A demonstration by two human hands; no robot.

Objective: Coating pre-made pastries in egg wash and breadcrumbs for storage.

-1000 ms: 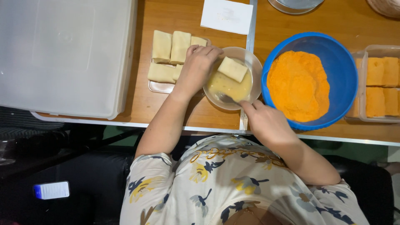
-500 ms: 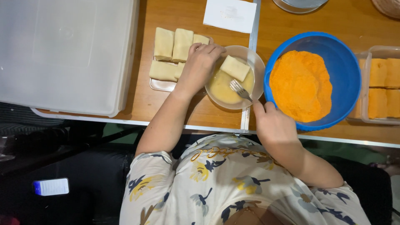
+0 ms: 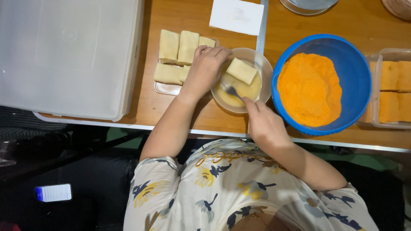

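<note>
Wooden table (image 3: 180, 111), white, perhaps paper, card (image 3: 236, 16) top-centre.

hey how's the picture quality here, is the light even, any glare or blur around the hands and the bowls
Head view: warm light on the wooden table, while the floor below falls into deep shadow. Soft glare on the translucent lid. The left hand and right hand are sharp, as is the fork in the small bowl. The blue bowl looks evenly lit; the far right edge is slightly washed out.

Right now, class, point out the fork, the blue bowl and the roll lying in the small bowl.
fork (image 3: 231, 90), head view, on its tines.
blue bowl (image 3: 357, 70), head view, bare inner wall.
roll (image 3: 242, 71), head view, its top middle.
</note>
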